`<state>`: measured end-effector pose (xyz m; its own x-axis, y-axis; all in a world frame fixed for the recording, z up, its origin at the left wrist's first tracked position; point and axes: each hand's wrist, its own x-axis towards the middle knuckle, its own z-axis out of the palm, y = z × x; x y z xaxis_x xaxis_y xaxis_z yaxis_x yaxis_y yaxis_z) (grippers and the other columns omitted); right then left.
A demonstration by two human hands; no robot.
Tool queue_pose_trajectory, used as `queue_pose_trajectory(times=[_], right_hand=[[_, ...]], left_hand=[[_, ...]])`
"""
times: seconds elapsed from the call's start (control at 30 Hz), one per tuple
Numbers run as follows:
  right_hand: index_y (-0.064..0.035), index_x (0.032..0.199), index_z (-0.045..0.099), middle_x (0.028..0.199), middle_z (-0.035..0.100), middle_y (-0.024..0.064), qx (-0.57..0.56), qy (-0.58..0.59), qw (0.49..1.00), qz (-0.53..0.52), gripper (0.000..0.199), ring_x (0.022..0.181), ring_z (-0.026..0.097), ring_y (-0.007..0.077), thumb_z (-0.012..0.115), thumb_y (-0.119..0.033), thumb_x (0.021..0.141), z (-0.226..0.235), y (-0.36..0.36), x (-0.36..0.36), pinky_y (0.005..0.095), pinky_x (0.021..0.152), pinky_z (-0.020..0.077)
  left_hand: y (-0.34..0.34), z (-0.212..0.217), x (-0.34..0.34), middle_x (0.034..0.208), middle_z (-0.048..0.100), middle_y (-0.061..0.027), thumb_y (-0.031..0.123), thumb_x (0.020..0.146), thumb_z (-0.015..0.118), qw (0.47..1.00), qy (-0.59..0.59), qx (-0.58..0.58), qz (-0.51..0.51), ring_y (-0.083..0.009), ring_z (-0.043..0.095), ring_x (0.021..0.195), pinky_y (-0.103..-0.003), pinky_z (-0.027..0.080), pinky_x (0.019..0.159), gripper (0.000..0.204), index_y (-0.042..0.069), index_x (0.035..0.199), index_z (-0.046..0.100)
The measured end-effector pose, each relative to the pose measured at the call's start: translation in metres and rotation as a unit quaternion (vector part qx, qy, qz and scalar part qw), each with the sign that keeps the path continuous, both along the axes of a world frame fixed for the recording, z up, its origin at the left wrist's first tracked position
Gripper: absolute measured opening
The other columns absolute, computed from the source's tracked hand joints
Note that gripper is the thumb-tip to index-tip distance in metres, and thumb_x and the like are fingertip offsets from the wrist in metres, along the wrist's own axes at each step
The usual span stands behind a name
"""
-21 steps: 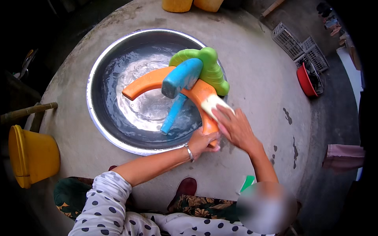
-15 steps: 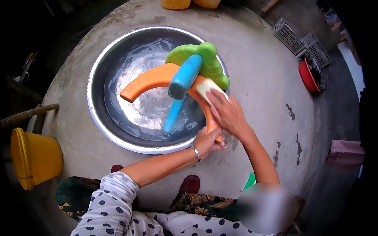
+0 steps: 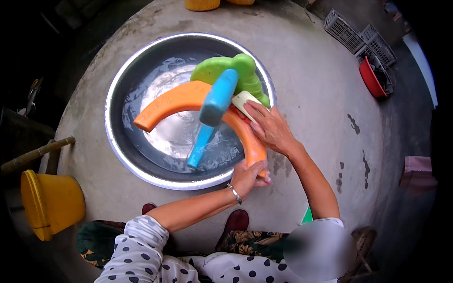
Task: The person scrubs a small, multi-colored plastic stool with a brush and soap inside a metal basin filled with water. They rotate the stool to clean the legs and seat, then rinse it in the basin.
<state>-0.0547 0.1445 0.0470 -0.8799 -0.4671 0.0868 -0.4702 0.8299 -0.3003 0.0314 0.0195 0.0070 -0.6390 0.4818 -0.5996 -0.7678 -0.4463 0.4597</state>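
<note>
— Since 0.7 s ago, my right hand (image 3: 269, 126) has slid its pale soap bar (image 3: 244, 100) up the orange curved piece (image 3: 188, 96), toward the green piece (image 3: 236, 70).

— And the left?

— My left hand (image 3: 249, 177) has its fingers wrapped round the orange piece's lower end, at the steel basin's (image 3: 118, 141) near rim. Right fingers press flat on the soap. A blue piece (image 3: 214, 106) crosses the orange arc, dipping into the water.

Outdoor household washing yard: round concrete platform (image 3: 311, 70), large steel basin (image 3: 118, 141) holding water at centre, yellow bucket (image 3: 49, 203) near left, red tub (image 3: 370, 78) and plastic crates (image 3: 344, 30) far right.
</note>
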Motion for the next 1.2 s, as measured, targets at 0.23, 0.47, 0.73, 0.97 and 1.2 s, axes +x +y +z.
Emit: queue_pose_trajectory(times=[0.23,0.47,0.73,0.97,1.2], right_hand=[[-0.014,0.131,0.046,0.131,0.046,0.0041,-0.02,-0.058,0.996,0.059,0.052,0.089,0.049,0.0295,0.057,-0.014,0.08,0.012,0.027,0.034,0.0386,0.08,0.0417],[-0.0134,0.131,0.047,0.134,0.045,0.0033,-0.06,-0.004,0.99,0.128,0.053,0.087,0.047,0.0288,0.057,-0.012,0.079,0.003,0.034,0.038,0.0374,0.079,0.0406],[-0.0144,0.129,0.049,0.133,0.048,0.0028,-0.09,0.027,0.991,0.099,0.049,0.086,0.048,0.0281,0.055,-0.016,0.081,-0.015,0.035,0.025,0.0372,0.079,0.0406],[-0.0173,0.128,0.051,0.128,0.051,-0.0011,-0.085,-0.034,0.985,0.148,0.05,0.083,0.047,0.028,0.059,-0.016,0.079,0.009,0.036,0.063,0.0371,0.076,0.0416],[-0.0154,0.108,0.062,0.116,0.057,-0.0058,0.214,0.115,0.941,0.236,0.031,0.087,0.048,0.0244,0.056,-0.016,0.078,0.048,-0.017,0.012,0.0345,0.075,0.039]], left_hand=[[-0.011,-0.003,0.006,0.078,0.058,-0.0084,0.018,0.088,0.057,0.999,0.009,0.008,-0.037,-0.0166,0.061,0.067,-0.037,0.056,0.071,0.018,0.004,0.097,0.051],[-0.023,-0.006,-0.017,0.09,0.06,-0.0103,0.013,0.088,0.056,0.992,-0.005,0.065,-0.106,-0.0198,0.063,0.081,-0.04,0.055,0.08,0.023,0.003,0.108,0.05],[-0.023,-0.01,-0.014,0.092,0.06,-0.0107,0.01,0.087,0.055,0.989,0.017,0.091,-0.114,-0.0215,0.063,0.083,-0.04,0.054,0.081,0.019,0.002,0.102,0.05],[-0.034,0.0,-0.012,0.084,0.061,-0.0081,0.009,0.083,0.056,0.991,0.061,0.066,-0.099,-0.0181,0.063,0.077,-0.036,0.056,0.075,0.016,0.001,0.097,0.054],[-0.012,-0.008,0.006,0.082,0.059,-0.0079,0.009,0.084,0.058,0.991,0.073,0.019,-0.108,-0.0165,0.061,0.069,-0.04,0.056,0.077,0.015,0.002,0.096,0.051]])
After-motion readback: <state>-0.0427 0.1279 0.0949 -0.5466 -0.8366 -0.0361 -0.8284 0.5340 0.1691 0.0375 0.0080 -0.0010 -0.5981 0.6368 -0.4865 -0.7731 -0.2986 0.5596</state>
